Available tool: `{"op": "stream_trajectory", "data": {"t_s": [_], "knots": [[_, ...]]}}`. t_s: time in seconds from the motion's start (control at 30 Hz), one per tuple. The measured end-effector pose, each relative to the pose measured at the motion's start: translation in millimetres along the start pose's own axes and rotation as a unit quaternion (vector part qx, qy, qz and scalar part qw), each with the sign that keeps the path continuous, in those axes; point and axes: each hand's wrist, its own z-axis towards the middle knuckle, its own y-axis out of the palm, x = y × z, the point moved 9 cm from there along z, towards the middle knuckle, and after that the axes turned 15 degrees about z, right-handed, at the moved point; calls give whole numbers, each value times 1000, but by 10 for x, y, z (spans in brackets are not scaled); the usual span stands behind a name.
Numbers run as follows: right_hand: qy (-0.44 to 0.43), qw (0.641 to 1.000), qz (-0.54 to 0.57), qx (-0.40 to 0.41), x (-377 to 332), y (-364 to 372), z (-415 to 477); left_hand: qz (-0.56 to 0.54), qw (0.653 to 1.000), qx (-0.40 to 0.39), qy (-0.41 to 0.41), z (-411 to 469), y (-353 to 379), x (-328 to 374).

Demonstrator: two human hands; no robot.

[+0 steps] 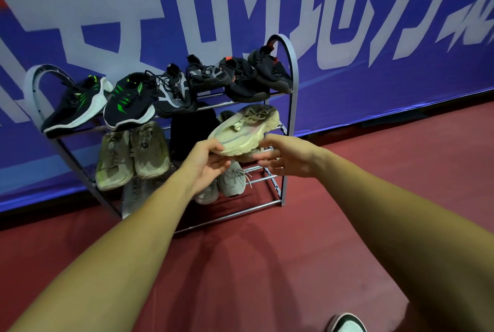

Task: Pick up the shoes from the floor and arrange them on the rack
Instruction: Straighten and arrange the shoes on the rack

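At the rack's middle shelf, right end, a cream shoe is half over the front rail, long axis running from near-left to far-right. Left hand is nearer and grips the near end, fingers curled under the sole. Right hand sits just beside the sole edge, fingers spread and slack. Likely next move: push in along that axis.

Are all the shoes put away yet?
Nearly. Six dark shoes top the rack, more sit lower. The left hand grips a cream shoe at the middle shelf, the right hand touching it. A white shoe on the floor may be left, or worn.
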Motion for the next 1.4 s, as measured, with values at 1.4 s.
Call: {"op": "stream_trajectory", "data": {"t_s": [1.4], "knots": [[-170,945,184,211,-104,-1074,805,236,967,-77,-59,498,633,-507]]}}
